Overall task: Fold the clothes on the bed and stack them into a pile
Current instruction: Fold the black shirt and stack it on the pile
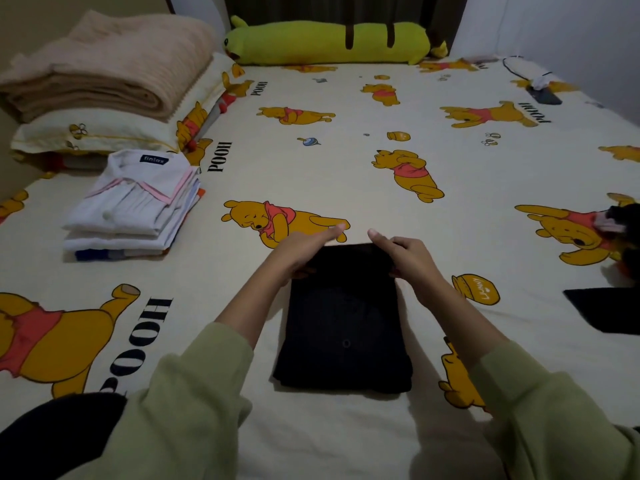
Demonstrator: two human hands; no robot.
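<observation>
Here the black garment lies folded into a neat rectangle on the bed, straight in front of the person, its long axis running away from them toward the headboard end. Both hands sit at its far edge: the left hand at the far-left corner, fingers stretched almost flat past the edge with the thumb seemingly tucked beneath the cloth, and the right hand at the far-right corner, forefinger out and the others curled on the fold (whether it truly pinches the cloth is hard to tell). Each hand is equally near, so a two-handed move suits.

The pile of folded clothes stands well apart to the left and a little farther away, so the left hand would lead any carry. Between garment and pile the sheet is open. More dark clothing waits at the right edge, likely still unfolded.
</observation>
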